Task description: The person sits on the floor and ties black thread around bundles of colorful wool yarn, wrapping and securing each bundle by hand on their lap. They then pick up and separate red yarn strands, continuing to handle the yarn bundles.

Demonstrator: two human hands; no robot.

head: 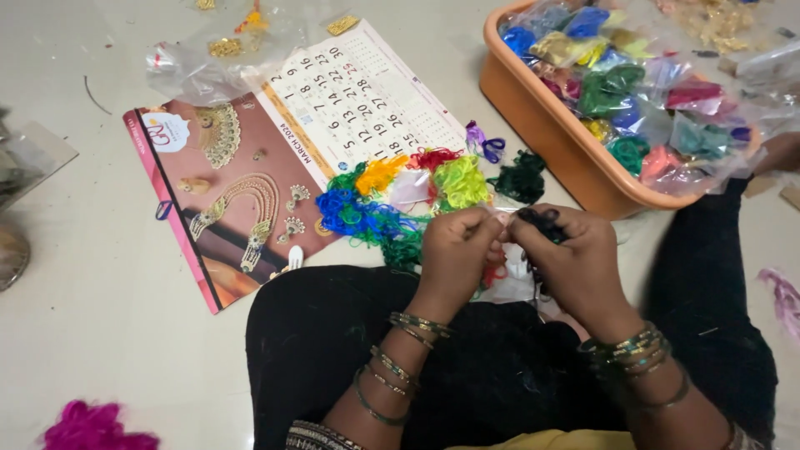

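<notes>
The person is sitting on the floor with both hands close together over a lap in black cloth. The left hand (457,246) is pinching its fingertips shut on something very small, maybe a thin thread end, though it is too tiny to tell for sure. The right hand (575,254) is closing its fingers around a small tuft of black thread (542,223), which is sitting just under the thumb, right between the two hands. The hands are almost touching each other, so the step in hand looks like pulling or tying the black tuft into a little bundle. The next move is probably asking for a steady pinch from both hands, so the loose strands are not slipping out or getting tangled. Just past the hands, a pile of coloured thread tufts (392,196) is lying on a calendar sheet (358,92), with blue, green, yellow, orange and red bits mixed together. A dark green tuft (521,177) and a small purple tuft (483,143) are lying near it. On the right, an orange plastic tub (550,142) is holding many clear bags of coloured thread. A pink tuft (92,427) is lying well apart at the bottom left of the floor. Bangles are sitting on both wrists.
</notes>
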